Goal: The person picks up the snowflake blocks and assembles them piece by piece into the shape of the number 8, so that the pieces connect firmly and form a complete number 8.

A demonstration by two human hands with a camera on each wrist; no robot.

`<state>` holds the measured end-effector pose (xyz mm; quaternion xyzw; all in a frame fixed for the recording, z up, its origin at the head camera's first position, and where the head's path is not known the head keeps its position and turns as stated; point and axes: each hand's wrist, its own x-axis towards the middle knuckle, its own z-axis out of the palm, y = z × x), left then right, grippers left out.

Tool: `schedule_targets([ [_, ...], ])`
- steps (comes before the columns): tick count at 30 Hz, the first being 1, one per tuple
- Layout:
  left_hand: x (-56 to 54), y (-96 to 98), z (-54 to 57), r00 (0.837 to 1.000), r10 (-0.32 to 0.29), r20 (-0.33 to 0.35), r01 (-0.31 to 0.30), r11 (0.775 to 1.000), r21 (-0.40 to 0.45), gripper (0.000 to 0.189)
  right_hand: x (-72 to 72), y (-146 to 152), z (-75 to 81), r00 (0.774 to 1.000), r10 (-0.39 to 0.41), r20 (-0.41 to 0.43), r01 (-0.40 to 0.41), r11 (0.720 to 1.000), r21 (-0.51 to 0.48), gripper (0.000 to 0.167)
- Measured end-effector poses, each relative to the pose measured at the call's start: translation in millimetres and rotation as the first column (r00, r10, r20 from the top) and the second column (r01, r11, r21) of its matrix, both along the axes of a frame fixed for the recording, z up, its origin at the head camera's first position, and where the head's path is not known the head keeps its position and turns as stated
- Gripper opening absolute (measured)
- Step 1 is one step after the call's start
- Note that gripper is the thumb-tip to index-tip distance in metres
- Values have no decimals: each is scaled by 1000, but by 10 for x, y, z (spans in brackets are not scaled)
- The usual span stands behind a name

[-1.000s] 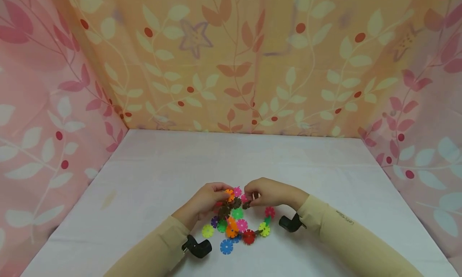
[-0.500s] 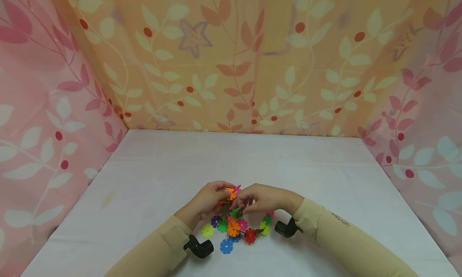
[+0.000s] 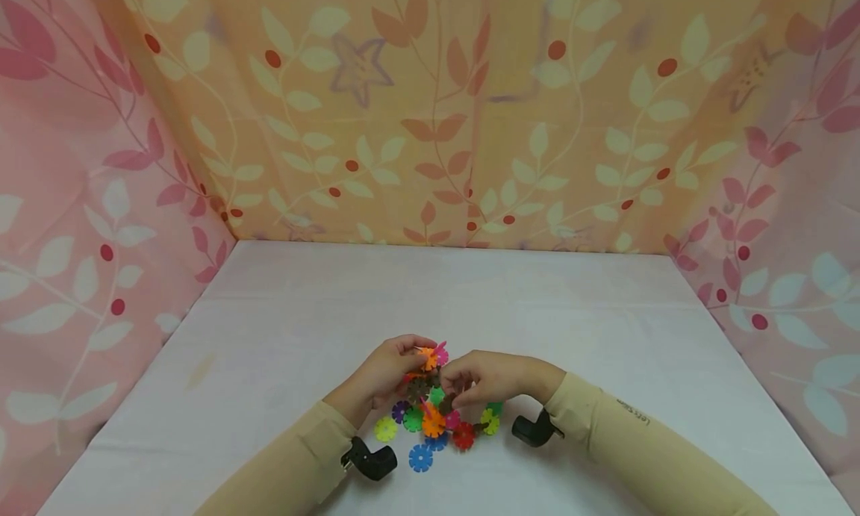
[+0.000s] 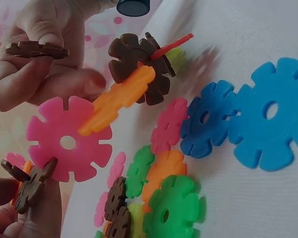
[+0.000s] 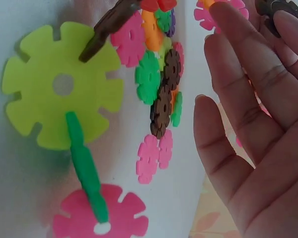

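Observation:
Near the front of the white table, my left hand [image 3: 386, 367] grips one end of a linked chain of notched plastic flower discs; an orange disc [image 3: 430, 359] shows at its fingertips. In the left wrist view, a brown disc [image 4: 32, 188] at that hand joins a big pink disc [image 4: 67, 139], then an orange disc [image 4: 119, 99] and another brown disc [image 4: 139, 67]. My right hand [image 3: 500, 378] pinches a single brown disc [image 4: 37, 49] between thumb and finger, close to the chain. Its other fingers [image 5: 228, 94] extend beyond the disc.
Linked yellow [image 5: 62, 84], green [image 5: 87, 168] and pink discs [image 5: 102, 213] lie below my right hand. Loose discs, among them a blue disc [image 3: 421, 458] and a yellow disc [image 3: 386, 429], lie in front. Patterned curtains [image 3: 430, 128] enclose the table [image 3: 571, 299].
My right hand has moved left and toward me with the brown disc, closer to the left hand's chain. The left hand has stayed nearly in place.

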<state>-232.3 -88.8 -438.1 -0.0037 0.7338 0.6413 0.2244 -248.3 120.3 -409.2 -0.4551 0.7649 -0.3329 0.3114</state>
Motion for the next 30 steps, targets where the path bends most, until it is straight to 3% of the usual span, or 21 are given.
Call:
schedule_targets([
  [8,-6,-17,9,1000,12,6,-12,1000,-24,24,22,36,11,996,-34,77,31,999,31,6],
  [13,-12,-28,6,1000,16,8,-16,1000,-8,25,52,45,-17,962,-68,264,65,998,19,5],
  [16,-10,-29,6,1000,17,9,-17,1000,-6,25,58,49,-37,949,-72,308,72,997,10,5],
  [22,-8,-28,8,1000,19,6,-19,1000,-11,24,32,104,-51,962,-55,267,54,998,14,6],
  [26,1,-32,18,1000,26,12,-26,1000,-11,24,-9,157,-53,986,-60,153,52,997,59,6],
  [30,11,-37,26,999,29,19,-29,1000,-5,24,-39,191,-74,992,-81,91,72,993,98,9],
])
